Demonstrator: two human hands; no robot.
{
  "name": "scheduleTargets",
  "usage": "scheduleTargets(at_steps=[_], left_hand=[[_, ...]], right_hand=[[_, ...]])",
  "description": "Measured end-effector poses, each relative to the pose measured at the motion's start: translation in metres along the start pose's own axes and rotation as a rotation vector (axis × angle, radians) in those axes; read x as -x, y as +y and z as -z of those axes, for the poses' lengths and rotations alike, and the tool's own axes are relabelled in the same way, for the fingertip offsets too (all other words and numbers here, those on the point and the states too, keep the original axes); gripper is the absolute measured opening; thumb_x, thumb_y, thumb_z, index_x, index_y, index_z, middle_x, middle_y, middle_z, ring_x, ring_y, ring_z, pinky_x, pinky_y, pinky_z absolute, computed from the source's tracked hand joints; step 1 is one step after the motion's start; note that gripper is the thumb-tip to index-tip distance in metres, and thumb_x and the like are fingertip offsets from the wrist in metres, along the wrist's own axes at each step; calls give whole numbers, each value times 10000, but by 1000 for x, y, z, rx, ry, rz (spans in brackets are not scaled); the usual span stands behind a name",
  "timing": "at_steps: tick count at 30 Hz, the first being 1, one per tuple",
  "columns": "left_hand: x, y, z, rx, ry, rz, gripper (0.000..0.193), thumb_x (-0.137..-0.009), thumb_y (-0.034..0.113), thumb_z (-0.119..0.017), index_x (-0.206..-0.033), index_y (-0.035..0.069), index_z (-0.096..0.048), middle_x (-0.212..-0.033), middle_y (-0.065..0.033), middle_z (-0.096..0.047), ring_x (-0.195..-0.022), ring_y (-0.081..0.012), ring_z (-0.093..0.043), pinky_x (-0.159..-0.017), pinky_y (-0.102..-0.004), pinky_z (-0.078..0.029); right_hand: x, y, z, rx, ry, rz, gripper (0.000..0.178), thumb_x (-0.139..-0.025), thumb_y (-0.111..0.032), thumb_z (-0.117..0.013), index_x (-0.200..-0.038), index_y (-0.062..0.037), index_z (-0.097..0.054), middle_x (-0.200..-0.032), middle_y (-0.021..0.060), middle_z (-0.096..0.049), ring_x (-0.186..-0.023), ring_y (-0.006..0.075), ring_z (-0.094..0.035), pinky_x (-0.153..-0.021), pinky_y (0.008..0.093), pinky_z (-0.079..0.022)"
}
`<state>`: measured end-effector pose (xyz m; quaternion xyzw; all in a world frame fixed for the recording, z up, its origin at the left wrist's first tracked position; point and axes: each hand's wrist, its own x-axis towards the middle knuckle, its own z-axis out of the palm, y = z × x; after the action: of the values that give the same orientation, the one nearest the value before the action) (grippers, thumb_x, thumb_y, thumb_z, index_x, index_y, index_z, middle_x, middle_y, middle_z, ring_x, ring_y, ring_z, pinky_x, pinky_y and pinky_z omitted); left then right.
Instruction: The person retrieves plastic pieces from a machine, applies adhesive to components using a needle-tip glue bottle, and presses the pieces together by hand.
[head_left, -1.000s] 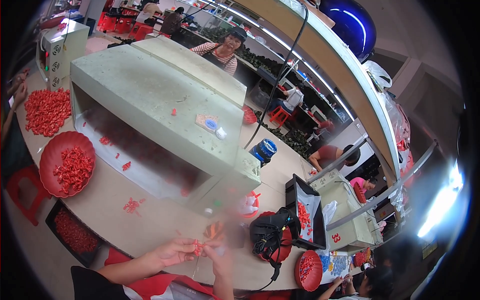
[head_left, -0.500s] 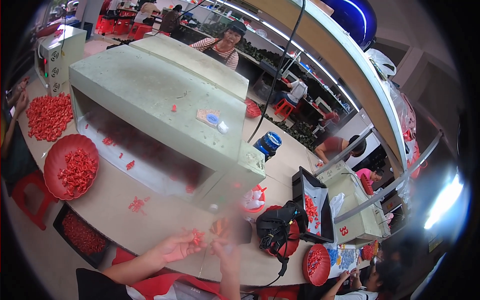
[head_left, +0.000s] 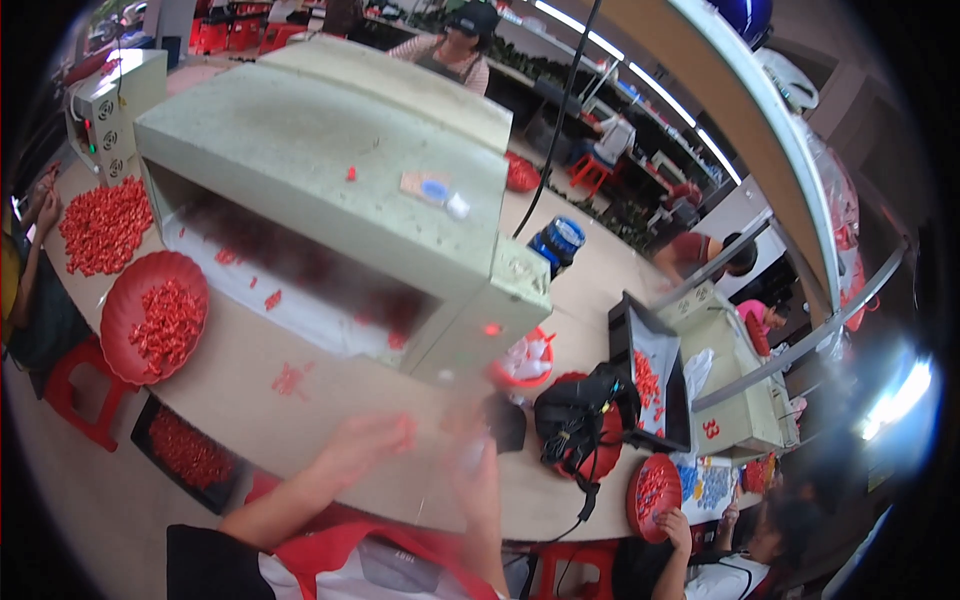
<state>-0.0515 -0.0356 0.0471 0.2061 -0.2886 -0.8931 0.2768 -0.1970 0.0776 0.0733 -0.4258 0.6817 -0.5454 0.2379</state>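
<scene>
Over the front of the table, my left hand [head_left: 365,445] has its fingers drawn together. A reddish tint shows at its fingertips, but the blur hides what is there. My right hand [head_left: 475,472] is raised close beside it, apart from the left; its fingers are smeared and a whitish patch shows by them. A small cluster of red plastic pieces [head_left: 292,380] lies on the table beyond my left hand. Further left, a red scalloped bowl [head_left: 118,318] holds a heap of similar red pieces [head_left: 168,325].
A pale metal box-shaped machine [head_left: 330,130] with an open front stands ahead. To the right are a blue jar [head_left: 557,245], a red basket [head_left: 545,375] of white bottles, a black bag [head_left: 580,415] and a black tray [head_left: 680,425]. A black crate [head_left: 210,490] sits below left. Co-workers sit either side.
My left hand has moved up and slightly right; the red piece seen in its fingers is now blurred. My right hand has shifted right and up. The view has turned a little.
</scene>
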Motion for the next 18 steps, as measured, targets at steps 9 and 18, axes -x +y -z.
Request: scheduleTargets(at_steps=[9,18], left_hand=[[6,36,-31,-349,103,-331,292,-768,-67,-576,-1056,-49,-536,-923,-118,-614,-833,-205,-620,-749,-291,-499],[20,28,-37,-546,134,-519,301,-737,-118,-595,-1027,-68,-535,-905,-79,-536,-822,-149,-598,-730,-235,-502]], right_hand=[[3,-44,11,-201,69,103,405,-717,32,-606,-1081,26,-429,-915,144,-576,-794,205,-611,-663,281,-499],[14,-65,-3,140,191,594,299,-585,-31,-629,-881,0,-598,-626,94,-573,-458,197,-530,-445,259,-433]])
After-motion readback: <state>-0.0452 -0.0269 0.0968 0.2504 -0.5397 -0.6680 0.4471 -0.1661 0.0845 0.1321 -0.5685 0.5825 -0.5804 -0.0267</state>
